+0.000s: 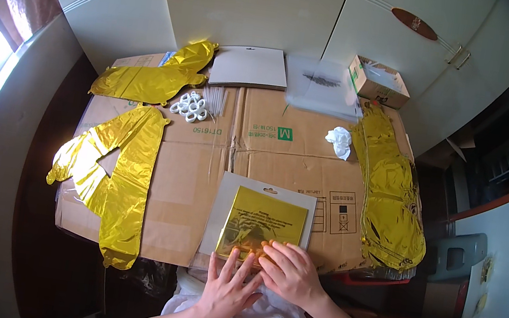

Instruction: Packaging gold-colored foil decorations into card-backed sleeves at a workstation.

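In front of me lies a folded gold foil balloon, with a clear printed sleeve seemingly over it. It rests on a pale card that has a hanging slot at its top edge. My left hand touches the packet's near edge, fingers stretched out and apart. Across the near right corner lies my right hand, its fingers extended and pressing on the packet. Neither hand grips anything visible. The undersides of the fingertips are hidden.
Flat gold foil balloons lie at left, with more gold foil at right. White rings, clear straws, a card stack, clear bags, crumpled white paper and a small box sit on the cardboard.
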A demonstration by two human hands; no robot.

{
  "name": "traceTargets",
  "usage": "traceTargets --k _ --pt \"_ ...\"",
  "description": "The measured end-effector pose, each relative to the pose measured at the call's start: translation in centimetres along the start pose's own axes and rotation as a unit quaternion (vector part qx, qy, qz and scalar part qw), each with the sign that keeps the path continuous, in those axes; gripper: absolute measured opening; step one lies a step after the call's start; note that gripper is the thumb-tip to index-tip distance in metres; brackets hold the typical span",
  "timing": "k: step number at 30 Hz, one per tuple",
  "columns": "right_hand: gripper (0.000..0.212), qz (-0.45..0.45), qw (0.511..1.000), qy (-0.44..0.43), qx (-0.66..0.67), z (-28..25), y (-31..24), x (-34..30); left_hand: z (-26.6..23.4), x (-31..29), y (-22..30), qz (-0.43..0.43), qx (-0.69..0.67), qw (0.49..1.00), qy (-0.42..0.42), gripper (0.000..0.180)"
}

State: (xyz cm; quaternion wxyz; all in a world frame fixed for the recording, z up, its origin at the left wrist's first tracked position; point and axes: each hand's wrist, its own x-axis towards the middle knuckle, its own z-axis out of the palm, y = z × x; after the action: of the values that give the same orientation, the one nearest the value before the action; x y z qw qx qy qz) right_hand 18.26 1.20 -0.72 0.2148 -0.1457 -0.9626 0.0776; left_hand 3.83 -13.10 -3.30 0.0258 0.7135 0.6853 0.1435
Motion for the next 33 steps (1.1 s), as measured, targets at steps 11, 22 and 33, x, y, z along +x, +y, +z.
traceTargets --k 11,22,33 --pt "0.035 0.01 0.996 -0.064 -0.056 0.6 0.9 -1.4 -4.9 4.1 -5.9 0.008 0.032 0.999 -0.028 0.067" --pt "0.032 -0.015 0.995 -0.055 -0.081 -1.2 5.3 0.2 -4.3 10.8 -9.7 0.261 0.046 0.964 0.019 0.035" --pt "0.039 -0.04 0.991 -0.038 -0.119 0.8 10.8 5.7 -3.8 16.1 -13.6 0.283 0.089 0.955 0.019 0.03"
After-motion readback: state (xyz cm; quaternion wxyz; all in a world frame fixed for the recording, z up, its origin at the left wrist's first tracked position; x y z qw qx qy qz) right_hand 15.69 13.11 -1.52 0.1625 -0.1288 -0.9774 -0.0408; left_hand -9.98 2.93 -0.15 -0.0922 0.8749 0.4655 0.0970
